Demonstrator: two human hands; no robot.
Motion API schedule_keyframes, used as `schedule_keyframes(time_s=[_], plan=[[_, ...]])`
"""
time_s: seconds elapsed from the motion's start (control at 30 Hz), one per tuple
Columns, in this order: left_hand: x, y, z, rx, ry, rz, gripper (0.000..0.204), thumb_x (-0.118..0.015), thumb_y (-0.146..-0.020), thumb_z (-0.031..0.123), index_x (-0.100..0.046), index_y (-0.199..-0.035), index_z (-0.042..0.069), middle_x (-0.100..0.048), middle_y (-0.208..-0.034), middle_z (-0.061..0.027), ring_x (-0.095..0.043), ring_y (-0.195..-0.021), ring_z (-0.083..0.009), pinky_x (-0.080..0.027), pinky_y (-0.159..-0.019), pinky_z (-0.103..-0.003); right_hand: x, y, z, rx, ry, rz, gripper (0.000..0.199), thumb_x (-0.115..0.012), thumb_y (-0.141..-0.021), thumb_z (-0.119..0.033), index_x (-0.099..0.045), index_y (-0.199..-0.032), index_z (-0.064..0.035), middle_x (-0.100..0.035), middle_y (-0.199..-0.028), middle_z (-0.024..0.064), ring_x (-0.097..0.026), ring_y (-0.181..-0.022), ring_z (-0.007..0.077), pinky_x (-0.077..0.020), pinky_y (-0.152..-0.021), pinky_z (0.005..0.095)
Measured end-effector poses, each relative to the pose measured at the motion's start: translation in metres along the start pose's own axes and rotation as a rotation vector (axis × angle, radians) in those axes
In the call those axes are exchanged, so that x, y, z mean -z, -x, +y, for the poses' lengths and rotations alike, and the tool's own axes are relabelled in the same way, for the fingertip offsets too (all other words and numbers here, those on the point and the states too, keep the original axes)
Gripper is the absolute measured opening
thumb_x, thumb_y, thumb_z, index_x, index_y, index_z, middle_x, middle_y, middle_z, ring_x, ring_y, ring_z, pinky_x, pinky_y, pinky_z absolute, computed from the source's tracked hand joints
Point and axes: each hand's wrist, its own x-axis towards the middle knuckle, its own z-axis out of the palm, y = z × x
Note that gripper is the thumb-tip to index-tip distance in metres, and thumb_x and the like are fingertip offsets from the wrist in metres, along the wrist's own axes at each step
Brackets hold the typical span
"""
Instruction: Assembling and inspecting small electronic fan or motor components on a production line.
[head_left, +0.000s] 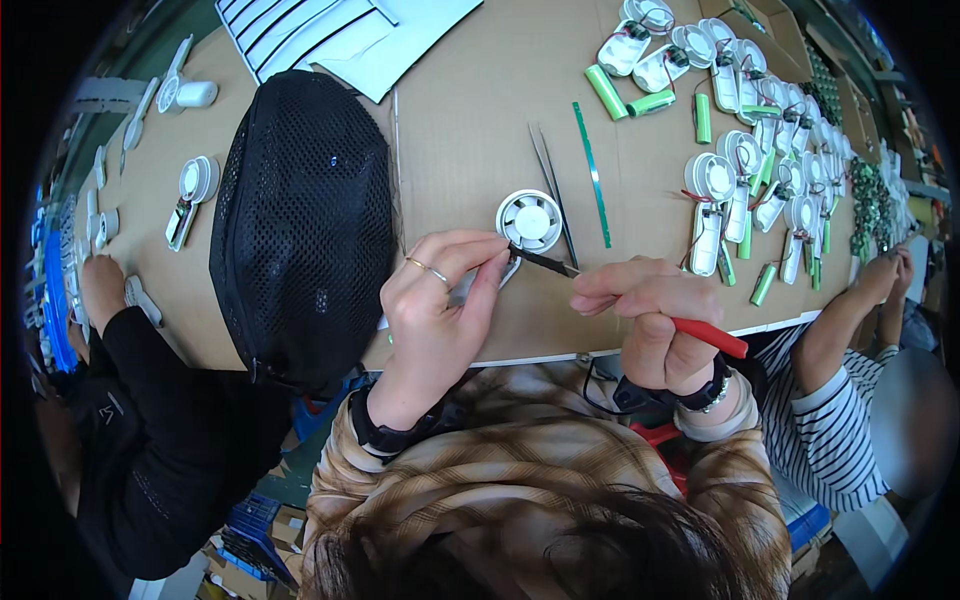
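My left hand [440, 295] is closed, its thumb and fingertips pinching one end of a thin black strip [540, 260]. Just beyond those fingertips is a round white fan head [530, 220]; its white handle is partly covered by the hand. In my closed right hand [660, 315] lies a tool with a red handle [710, 337]; its kind is hidden by the fingers. A narrow metallic tip in front of the right fingers meets the strip's other end. Long tweezers [552, 190] rest on the table behind the fan head.
A black mesh bag [305, 220] stands to the left. Beside the tweezers lies a thin green strip [592, 175]. Many white fans with green battery cells [703, 118] crowd the right side. Another opened fan [193, 195] lies far left. Co-workers' arms [835, 325] reach in from both sides.
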Motion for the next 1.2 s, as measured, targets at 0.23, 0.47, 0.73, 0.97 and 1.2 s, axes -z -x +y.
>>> schedule_keyframes(time_s=[0.23,0.47,0.73,0.97,1.2], plan=[[0.006,-0.009,0.010,0.141,-0.018,-0.040,0.010,-0.067,-0.072,-0.004,-0.063,-0.081,-0.002,-0.063,-0.082,-0.0109,-0.062,-0.068,-0.0171,-0.050,-0.059,-0.024,0.002,0.001,0.001,0.060,-0.025,0.000,0.025,-0.039,-0.095,-0.023,-0.043,-0.092,0.0015,-0.061,-0.088,0.0247,-0.064,-0.067,0.0271,-0.0544,-0.057,0.0323],[0.006,-0.011,0.009,0.082,-0.089,-0.077,0.009,-0.066,-0.072,-0.004,-0.061,-0.079,-0.001,-0.063,-0.078,-0.0107,-0.062,-0.067,-0.0206,-0.050,-0.058,-0.026,0.000,0.001,0.003,0.087,0.021,-0.017,0.019,-0.046,-0.091,-0.013,-0.051,-0.079,0.0009,-0.063,-0.091,0.0194,-0.065,-0.070,0.0261,-0.0545,-0.059,0.0321],[0.007,-0.018,0.017,0.067,-0.239,-0.113,0.008,-0.065,-0.072,-0.004,-0.060,-0.078,0.000,-0.063,-0.075,-0.0099,-0.060,-0.060,-0.0207,-0.048,-0.054,-0.026,0.006,0.000,0.002,0.072,0.075,-0.074,0.011,-0.048,-0.080,0.002,-0.053,-0.071,-0.0019,-0.064,-0.092,0.0144,-0.065,-0.071,0.0250,-0.0532,-0.058,0.0309],[0.004,-0.023,0.013,0.281,-0.095,-0.117,0.007,-0.066,-0.073,-0.002,-0.062,-0.078,-0.001,-0.061,-0.072,-0.0091,-0.058,-0.054,-0.0157,-0.045,-0.051,-0.024,0.004,0.002,0.003,0.090,0.090,-0.043,0.009,-0.049,-0.078,0.003,-0.053,-0.074,-0.0029,-0.064,-0.091,0.0140,-0.064,-0.068,0.0242,-0.0527,-0.056,0.0307],[0.013,-0.027,0.019,0.301,-0.198,-0.213,0.006,-0.066,-0.074,0.001,-0.063,-0.078,-0.001,-0.059,-0.069,-0.0086,-0.056,-0.052,-0.0153,-0.044,-0.050,-0.025,0.004,0.001,0.002,0.102,0.079,-0.029,0.006,-0.051,-0.079,0.002,-0.053,-0.079,-0.0037,-0.063,-0.091,0.0132,-0.063,-0.066,0.0233,-0.0521,-0.055,0.0307]])
